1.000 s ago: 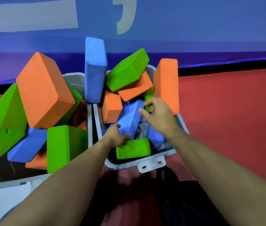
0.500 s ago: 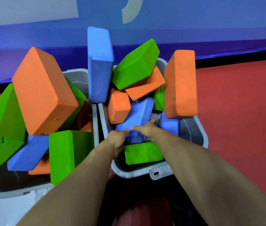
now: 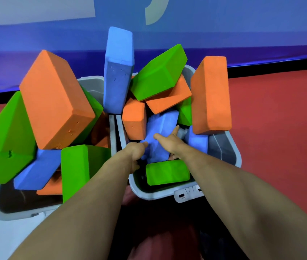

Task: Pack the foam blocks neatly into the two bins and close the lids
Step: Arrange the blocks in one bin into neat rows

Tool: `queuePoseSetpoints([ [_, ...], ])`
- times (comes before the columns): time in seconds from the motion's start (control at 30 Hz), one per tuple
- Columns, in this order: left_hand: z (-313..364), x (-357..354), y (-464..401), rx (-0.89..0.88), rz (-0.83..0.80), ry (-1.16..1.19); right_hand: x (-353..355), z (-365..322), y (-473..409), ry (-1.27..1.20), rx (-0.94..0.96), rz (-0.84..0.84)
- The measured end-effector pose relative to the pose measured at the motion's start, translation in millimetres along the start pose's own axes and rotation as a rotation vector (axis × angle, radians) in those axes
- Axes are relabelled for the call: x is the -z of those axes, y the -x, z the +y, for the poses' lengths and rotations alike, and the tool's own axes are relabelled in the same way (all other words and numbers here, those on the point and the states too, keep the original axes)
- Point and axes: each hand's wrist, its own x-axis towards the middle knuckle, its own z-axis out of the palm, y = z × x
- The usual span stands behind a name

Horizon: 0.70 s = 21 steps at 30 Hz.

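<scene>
- Head view: 2 grey bins side by side on the red floor (image 3: 280, 128), both heaped with foam blocks lying at every angle, nothing neat yet.
- Both hands are down in the right bin (image 3: 229, 158). The left hand (image 3: 134, 153) sits at the near-left edge of a slanted blue block (image 3: 158, 136), fingers curled against it; the right hand (image 3: 169, 142) lies on top of the same block with fingers spread and thumb out. It looks like a 2-handed hold, probably to pull or turn this block so the pile can settle flat.
- A green block (image 3: 167, 172) lies just in front of the hands, low at the bin's near wall, the only piece that sits anywhere near level.
- Above the hands, an orange block (image 3: 212, 94) stands tall on the right rim, and another green block (image 3: 158, 72) rests tilted on more orange pieces. A tall blue block (image 3: 119, 70) pokes up between the 2 bins.
- The left bin (image 3: 8, 209) holds a big orange block (image 3: 55, 98) tipped across green and blue ones, well above the rim.
- Hard to tell: the left fingertips are tucked behind the block, so the grip is a guess. No lids are clearly in view; a white edge at far left is cut off. The bin floors are hidden.
</scene>
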Motion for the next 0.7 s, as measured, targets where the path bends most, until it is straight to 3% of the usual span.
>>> queuePoseSetpoints([
  [0.17,11,0,3,-0.169,0.012,-0.162,19,-8,2,-0.344,-0.151,-0.113],
  [0.33,16,-2,10,-0.44,0.015,-0.548,31,3,2,-0.529,-0.303,-0.261],
  [0.47,13,-1,12,-0.574,0.071,-0.949,30,7,1,-0.55,-0.298,-0.27],
  [0.6,7,-6,12,-0.621,0.137,-0.998,37,8,0,-0.571,-0.229,-0.221],
  [0.7,5,-16,14,-0.646,0.174,-1.052,45,8,2,-0.405,-0.137,-0.161],
])
